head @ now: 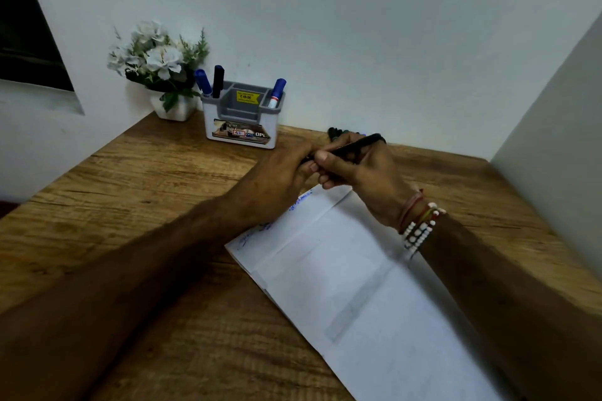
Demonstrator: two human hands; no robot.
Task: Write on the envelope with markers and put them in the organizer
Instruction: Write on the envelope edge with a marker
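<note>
I see the black marker (355,146) held just above the far end of the envelope (342,270), lying nearly level with its free end pointing right toward the wall (358,26). My view shows the right hand (365,179) with its fingers curled round the barrel from below and the thumb on top, and the left hand (280,172) meeting it from the left, its fingers closed over the marker's near end, so both hands grip the same marker and touch each other. The envelope is white, flat on the desk (130,189) and set diagonally, running from under the hands down to the lower right; faint blue writing (267,225) runs along its left edge, partly hidden by the left wrist. Beaded bracelets (418,225) sit on the right wrist. Behind the hands, near the wall, lie a few loose markers (338,133); I cannot count them. Farther left stands the organizer (242,120), grey and white, holding 3 upright markers: a blue marker (203,81) and a dark marker (217,81) in its left compartment, and a blue-and-white marker (277,93) in its right one. A flower pot (174,107) stands just beside the organizer's left.
</note>
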